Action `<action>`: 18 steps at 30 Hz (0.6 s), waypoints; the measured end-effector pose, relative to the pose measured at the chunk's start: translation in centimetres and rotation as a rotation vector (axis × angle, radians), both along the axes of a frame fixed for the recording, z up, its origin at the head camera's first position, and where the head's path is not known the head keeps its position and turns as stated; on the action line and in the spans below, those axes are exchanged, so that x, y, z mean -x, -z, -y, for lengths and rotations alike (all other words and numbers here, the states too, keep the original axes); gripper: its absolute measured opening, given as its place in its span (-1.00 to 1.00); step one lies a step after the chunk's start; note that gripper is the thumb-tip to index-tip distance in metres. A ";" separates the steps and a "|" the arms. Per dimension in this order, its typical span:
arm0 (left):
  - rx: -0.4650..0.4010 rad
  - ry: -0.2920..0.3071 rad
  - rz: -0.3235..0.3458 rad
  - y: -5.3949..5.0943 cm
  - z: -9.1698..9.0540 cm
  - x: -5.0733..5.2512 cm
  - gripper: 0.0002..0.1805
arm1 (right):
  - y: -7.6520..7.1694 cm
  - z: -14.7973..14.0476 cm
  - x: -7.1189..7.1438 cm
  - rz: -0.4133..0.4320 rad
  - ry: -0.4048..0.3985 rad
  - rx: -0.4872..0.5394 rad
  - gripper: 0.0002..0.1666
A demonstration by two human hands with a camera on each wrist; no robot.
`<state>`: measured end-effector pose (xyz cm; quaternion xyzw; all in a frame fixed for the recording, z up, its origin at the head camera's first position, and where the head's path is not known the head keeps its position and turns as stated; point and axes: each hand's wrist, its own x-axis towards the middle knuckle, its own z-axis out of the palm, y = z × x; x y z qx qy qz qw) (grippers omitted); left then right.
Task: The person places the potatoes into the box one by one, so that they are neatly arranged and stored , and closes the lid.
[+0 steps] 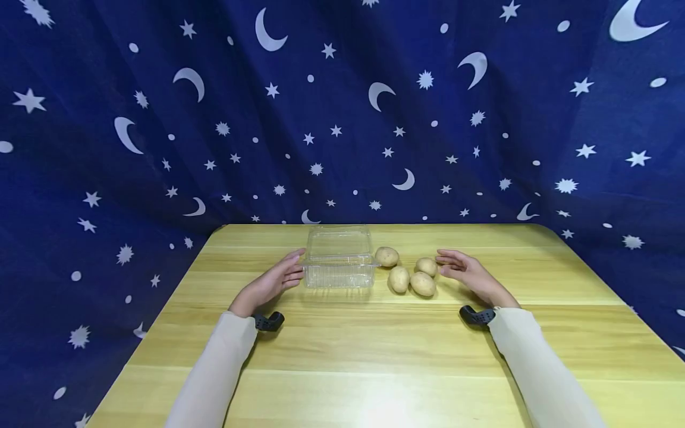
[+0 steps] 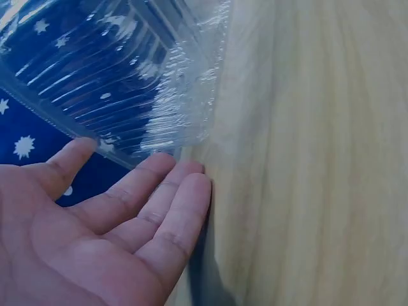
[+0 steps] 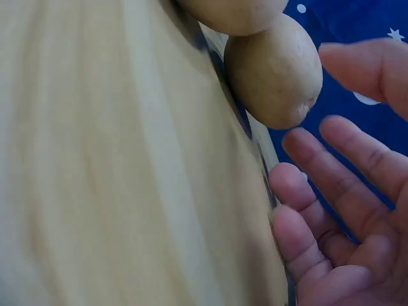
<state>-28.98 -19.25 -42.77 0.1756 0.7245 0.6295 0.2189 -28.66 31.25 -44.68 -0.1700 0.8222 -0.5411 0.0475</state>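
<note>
A clear plastic clamshell box (image 1: 339, 276) stands near the table's far side; whether its lid is raised or down is hard to make out. My left hand (image 1: 270, 286) is at the box's left side, fingers extended and palm facing it. In the left wrist view, the fingertips (image 2: 191, 185) lie at the lower edge of the ribbed plastic (image 2: 127, 95), and contact is unclear. Several potatoes lie right of the box. Closest to my right hand (image 1: 476, 278) is the rear-right potato (image 1: 426, 266). Loosely bent, the right fingers (image 3: 344, 191) hold nothing beside that potato (image 3: 274, 73).
One potato (image 1: 386, 257) lies against or very near the box's right side. Two more, a left one (image 1: 398, 279) and a front one (image 1: 423, 284), sit close together. Behind the wooden table (image 1: 348, 356) hangs a blue curtain (image 1: 342, 119) with moons and stars.
</note>
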 end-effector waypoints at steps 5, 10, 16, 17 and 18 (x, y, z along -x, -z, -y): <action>-0.025 0.028 0.002 0.5 -0.1 0.2 -0.21 | -0.1 0.8 0.5 0.006 -0.008 -0.048 -0.30; -0.058 0.067 0.013 0.7 -0.4 0.8 -0.19 | -0.1 1.2 0.9 0.026 0.008 -0.084 -0.31; -0.088 0.085 -0.004 1.0 -0.4 1.2 -0.20 | 0.0 1.3 1.2 0.036 0.027 -0.098 -0.31; -0.092 0.088 -0.006 1.1 -0.3 1.3 -0.21 | 0.0 1.4 1.2 0.035 0.030 -0.098 -0.31; -0.094 0.092 -0.008 1.2 -0.3 1.3 -0.21 | 0.0 1.4 1.2 0.033 0.033 -0.100 -0.32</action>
